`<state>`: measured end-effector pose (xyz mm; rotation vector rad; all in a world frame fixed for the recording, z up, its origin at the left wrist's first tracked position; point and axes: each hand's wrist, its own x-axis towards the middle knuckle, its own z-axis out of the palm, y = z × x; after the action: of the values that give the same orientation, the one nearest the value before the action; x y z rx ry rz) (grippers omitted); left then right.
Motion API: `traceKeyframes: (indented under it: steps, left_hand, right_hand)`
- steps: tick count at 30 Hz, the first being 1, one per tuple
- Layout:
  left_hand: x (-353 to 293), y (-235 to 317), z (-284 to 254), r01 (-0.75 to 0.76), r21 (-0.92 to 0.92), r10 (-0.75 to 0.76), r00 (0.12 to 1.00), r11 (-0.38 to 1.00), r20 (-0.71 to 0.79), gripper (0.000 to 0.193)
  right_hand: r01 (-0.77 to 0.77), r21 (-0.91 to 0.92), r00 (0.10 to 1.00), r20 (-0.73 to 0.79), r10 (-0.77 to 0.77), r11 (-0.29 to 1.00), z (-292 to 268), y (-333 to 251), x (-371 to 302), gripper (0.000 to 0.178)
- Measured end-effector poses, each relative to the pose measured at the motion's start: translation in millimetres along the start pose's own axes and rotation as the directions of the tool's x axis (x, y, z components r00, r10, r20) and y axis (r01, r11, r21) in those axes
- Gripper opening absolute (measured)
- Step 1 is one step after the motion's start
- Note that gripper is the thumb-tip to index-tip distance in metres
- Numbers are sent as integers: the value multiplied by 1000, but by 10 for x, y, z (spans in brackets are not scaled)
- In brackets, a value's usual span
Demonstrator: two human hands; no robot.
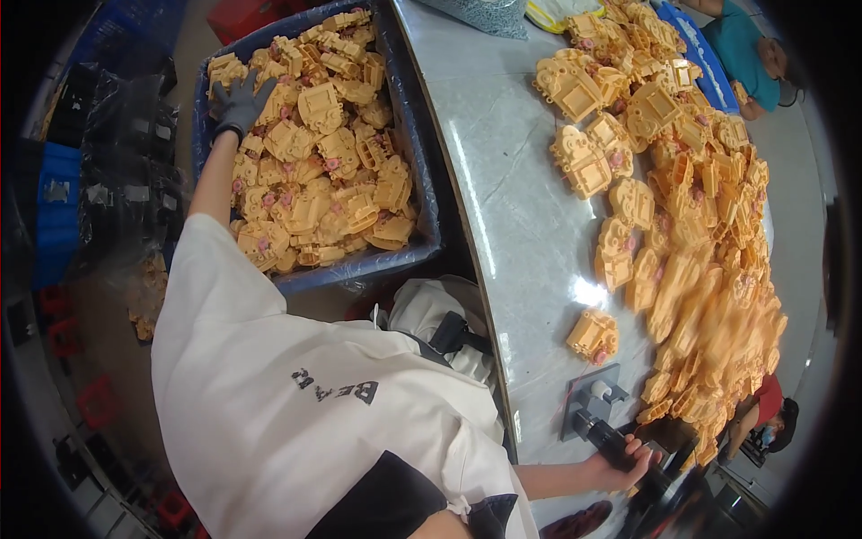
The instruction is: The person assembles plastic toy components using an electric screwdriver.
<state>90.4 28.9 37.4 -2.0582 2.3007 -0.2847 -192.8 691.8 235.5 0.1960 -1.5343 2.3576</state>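
My left hand (pixel 238 103), in a dark grey glove, reaches over a blue bin (pixel 431 211) lined with clear plastic. Its fingers are spread over the orange-yellow plastic housings (pixel 319 108) piled inside, and none is visibly gripped. My bare right hand (pixel 626 464) is wrapped around a black cylindrical power screwdriver (pixel 603 436) at the table's near right. Just beyond the tool's tip stands a small grey fixture (pixel 575 415) with a white knob-like piece. A single housing (pixel 593 336) with a pink part lies beside the fixture.
Many similar housings (pixel 691 180) are heaped along the far side of the grey table (pixel 512 207). A bag of small grey pieces (pixel 480 13) lies at the table's top. Two people work across the table, one in a teal shirt (pixel 741 54), one in a red top (pixel 766 400). Dark crates (pixel 126 193) stand left.
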Motion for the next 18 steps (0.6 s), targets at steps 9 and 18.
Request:
traceKeyframes:
  steps: [9,18]
  left_hand:
    - [158,-362,-346,-389,-726,61,899,567,-433,48]
    - [-2277,649,-162,-609,-163,627,722,777,292,78]
  right_hand:
    - [-50,7,999,23,50,999,107,70,50,29]
    - [-27,-26,1000,-3,27,999,156,68,51,31]
